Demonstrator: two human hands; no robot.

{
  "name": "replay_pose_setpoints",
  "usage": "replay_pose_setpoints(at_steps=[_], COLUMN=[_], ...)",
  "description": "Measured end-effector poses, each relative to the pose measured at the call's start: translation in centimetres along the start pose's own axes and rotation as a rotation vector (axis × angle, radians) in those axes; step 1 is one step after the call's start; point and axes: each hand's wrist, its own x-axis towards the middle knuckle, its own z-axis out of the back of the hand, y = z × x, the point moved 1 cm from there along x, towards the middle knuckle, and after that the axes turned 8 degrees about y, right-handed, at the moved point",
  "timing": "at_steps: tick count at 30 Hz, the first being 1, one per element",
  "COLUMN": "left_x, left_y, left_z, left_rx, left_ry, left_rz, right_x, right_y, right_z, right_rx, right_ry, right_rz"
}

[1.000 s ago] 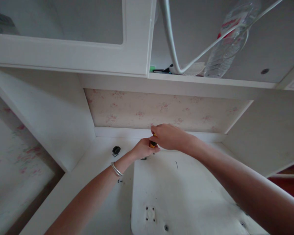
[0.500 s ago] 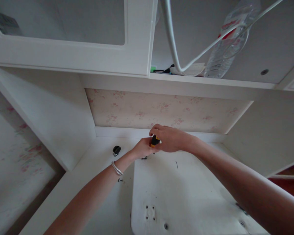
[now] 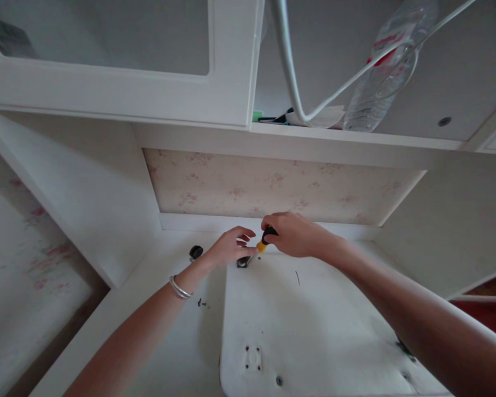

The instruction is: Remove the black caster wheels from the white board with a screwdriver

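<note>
The fingers of the right hand (image 3: 291, 236) grasp the black-and-yellow screwdriver (image 3: 266, 239) by its handle; it slants, its lower end toward 8 o'clock. The left hand (image 3: 227, 248) has its fingers loosely curled and parted, thumb near the yellow end; whether the thumb touches it, I cannot tell. At 8 o'clock from the screwdriver, just below that thumb, a dark fitting (image 3: 242, 263) sits at the board's corner. Whether the tip meets a screw is too small to tell.

The board (image 3: 322, 314) is white, round-cornered and scuffed, with 1 thin dark line at 4 o'clock from the screwdriver and a square of 4 holes (image 3: 253, 358) at 6. It lies on a white desk (image 3: 182, 342), where a black wheel (image 3: 195, 252) rests at 9 o'clock and small screws (image 3: 201, 302) at 8. A silver bangle (image 3: 179, 290) circles the left wrist.

Farther out, floral wallpaper (image 3: 273, 184) fills the recess at 12 o'clock, beneath a shelf (image 3: 355, 136). Upon that, a clear bottle (image 3: 367, 107) leans toward 1 o'clock behind a white cable (image 3: 291, 71). A glass-paned door (image 3: 119, 88) spans 10 o'clock.
</note>
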Motion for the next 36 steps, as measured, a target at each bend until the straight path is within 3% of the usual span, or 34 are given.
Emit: replay_pose_setpoints(at_steps=[3,6,12,15,20,24,29,36], left_x=[-1.8,-4.2,-9.0,-11.5,-15.2,-15.6,-14.5,-13.7], left_y=[-0.4,-0.7,-0.7,-1.1,-1.0,-0.1,0.4,0.3], left_z=[1.6,1.8,-1.5,-3.6,-6.8,-7.8,-7.5,-7.4], left_rx=[0.050,0.134,0.237,0.147,-0.306,-0.591,-0.718,-0.820], left_ry=[-0.046,-0.085,-0.102,-0.195,-0.331,-0.449,-0.482,-0.512], left_rz=[-0.016,-0.009,0.065,0.165,0.394,0.548,0.560,0.559], right_x=[-0.9,-2.0,-5.4,-7.5,-10.7,-12.4,-13.4,-13.0], right_y=[-0.4,-0.8,-1.6,-2.1,-2.5,-0.7,2.7,5.5], right_z=[0.3,0.7,-0.1,-2.8,-10.4,-15.5,-18.9,-19.5], right_rx=[0.039,0.078,0.198,0.395,1.205,1.579,1.800,1.873], right_ry=[-0.055,-0.093,-0.136,-0.206,-0.430,-0.526,-0.579,-0.594], right_rz=[-0.018,-0.059,-0.230,-0.355,-0.591,-0.689,-0.751,-0.806])
